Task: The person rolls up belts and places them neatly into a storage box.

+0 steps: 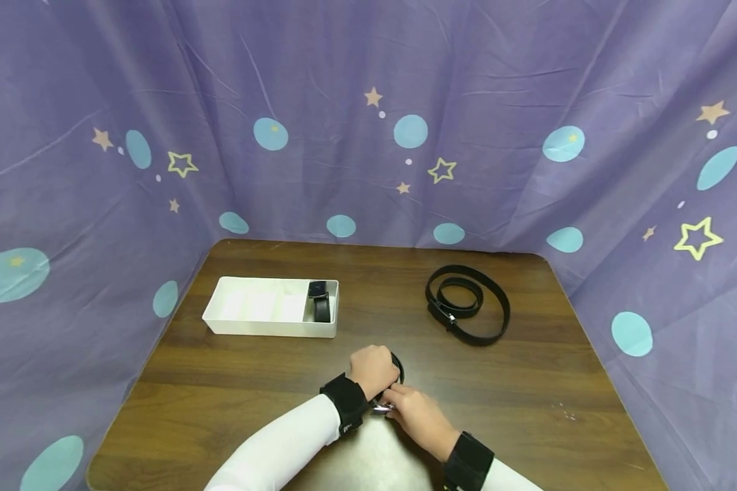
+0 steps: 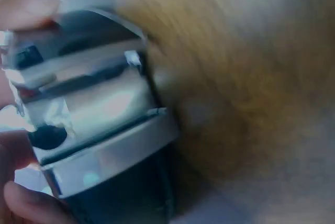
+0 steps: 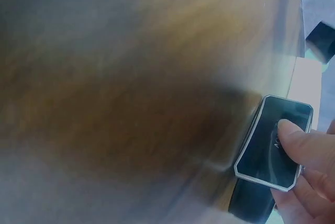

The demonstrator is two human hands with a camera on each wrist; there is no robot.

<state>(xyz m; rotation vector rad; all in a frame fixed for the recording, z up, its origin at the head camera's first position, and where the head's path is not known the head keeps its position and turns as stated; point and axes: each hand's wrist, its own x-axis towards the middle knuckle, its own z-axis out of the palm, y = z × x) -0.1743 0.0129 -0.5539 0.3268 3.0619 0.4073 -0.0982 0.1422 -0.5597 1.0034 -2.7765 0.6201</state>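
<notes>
Both hands are together at the front middle of the table around a rolled black belt (image 1: pixel 400 367) with a shiny metal buckle (image 1: pixel 381 409). My left hand (image 1: pixel 373 370) grips the coiled strap from the upper left, its fingers mostly hidden from above. From the lower right, my right hand (image 1: pixel 419 417) pinches the buckle. In the right wrist view, a thumb presses the dark, silver-edged buckle plate (image 3: pixel 256 156), with other fingers behind it. The left wrist view shows the buckle's metal back (image 2: pixel 99 103) and a metal loop across the strap, fingertips along the left side.
A white divided tray (image 1: pixel 270 329) stands at the back left, with a second rolled black belt (image 1: pixel 322 307) in its rightmost compartment. Another black belt (image 1: pixel 505 307) lies loosely coiled at the back right. A purple curtain (image 1: pixel 344 88) hangs behind the wooden table (image 1: pixel 233 382).
</notes>
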